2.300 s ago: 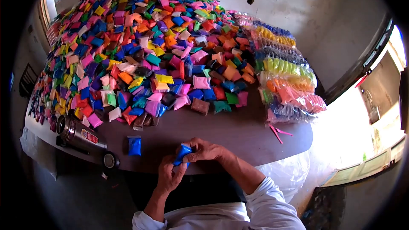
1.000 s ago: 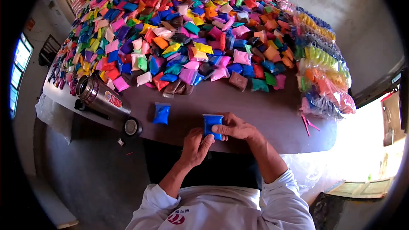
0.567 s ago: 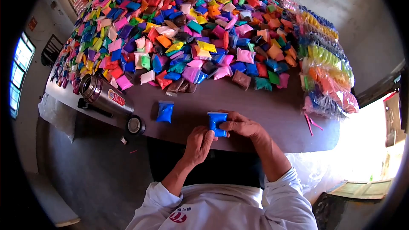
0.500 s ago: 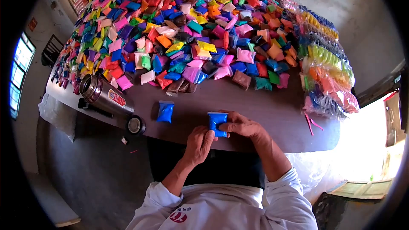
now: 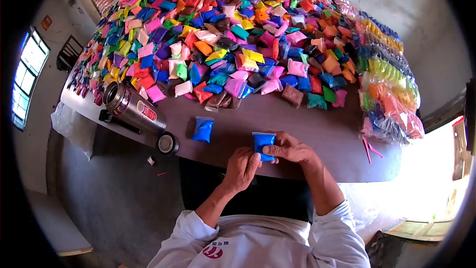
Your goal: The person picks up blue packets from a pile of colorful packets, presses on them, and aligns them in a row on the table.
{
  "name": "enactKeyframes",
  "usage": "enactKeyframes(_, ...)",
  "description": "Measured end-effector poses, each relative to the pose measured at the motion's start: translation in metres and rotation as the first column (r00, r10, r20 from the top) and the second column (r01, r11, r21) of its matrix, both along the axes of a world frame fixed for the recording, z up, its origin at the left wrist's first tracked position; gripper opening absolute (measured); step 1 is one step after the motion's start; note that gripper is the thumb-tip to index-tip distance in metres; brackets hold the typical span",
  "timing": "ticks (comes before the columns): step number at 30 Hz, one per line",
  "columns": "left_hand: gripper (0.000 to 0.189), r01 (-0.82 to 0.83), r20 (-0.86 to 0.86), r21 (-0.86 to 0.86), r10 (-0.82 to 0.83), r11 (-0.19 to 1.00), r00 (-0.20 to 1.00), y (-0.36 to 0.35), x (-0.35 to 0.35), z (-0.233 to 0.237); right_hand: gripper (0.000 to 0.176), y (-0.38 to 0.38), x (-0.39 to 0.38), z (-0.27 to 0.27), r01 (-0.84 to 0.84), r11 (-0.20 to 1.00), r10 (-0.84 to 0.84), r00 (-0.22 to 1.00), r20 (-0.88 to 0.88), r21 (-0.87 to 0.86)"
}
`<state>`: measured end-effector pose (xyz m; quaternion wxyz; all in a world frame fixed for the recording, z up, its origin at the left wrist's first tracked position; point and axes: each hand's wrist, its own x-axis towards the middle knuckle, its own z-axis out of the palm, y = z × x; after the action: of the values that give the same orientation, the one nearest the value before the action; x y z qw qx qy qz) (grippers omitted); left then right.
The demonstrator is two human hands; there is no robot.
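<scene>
With left hand (image 5: 240, 170) and right hand (image 5: 294, 150) together, I clamped the blue packet (image 5: 261, 141), thumbs foremost, presumably for steadiness; a second packet (image 5: 203, 129) lay on the table (image 5: 317, 131) within reach.

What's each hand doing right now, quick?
Left hand: closed on the lower edge of the blue packet.
Right hand: closed on the same packet, thumb across its front.

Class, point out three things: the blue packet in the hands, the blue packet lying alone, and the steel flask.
Held blue packet (image 5: 261, 142): head view, its blue front.
Lone blue packet (image 5: 203, 130): head view, its middle.
Steel flask (image 5: 132, 111): head view, its metal side.
</scene>
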<state>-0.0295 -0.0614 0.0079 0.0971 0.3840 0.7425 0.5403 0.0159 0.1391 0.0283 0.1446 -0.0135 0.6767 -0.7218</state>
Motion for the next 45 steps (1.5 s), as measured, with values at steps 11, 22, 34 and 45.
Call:
enactKeyframes(11, 0.043, 0.055, 0.046, -0.033, -0.053, 0.998, 0.998, -0.004, -0.003, -0.004, 0.028, 0.006, 0.003, -0.009, -0.039, 0.998, 0.044, 0.995, -0.091, 0.059)
enactKeyframes(22, 0.042, 0.053, 0.155, 0.025, -0.056, 0.998, 0.986, -0.009, -0.002, -0.006, 0.026, 0.0, 0.001, 0.013, -0.163, 0.959, 0.154, 0.986, 0.059, 0.23)
enactKeyframes(34, 0.032, -0.011, 0.287, 0.033, 0.001, 0.999, 0.958, -0.004, 0.001, -0.006, 0.029, 0.003, 0.006, 0.008, 0.009, 0.994, -0.005, 0.999, 0.038, -0.105)
enactKeyframes(45, 0.039, -0.009, 0.264, 0.04, -0.002, 0.999, 0.965, -0.01, -0.002, -0.006, 0.026, 0.008, 0.006, -0.006, -0.06, 0.998, 0.06, 0.995, -0.081, -0.001)
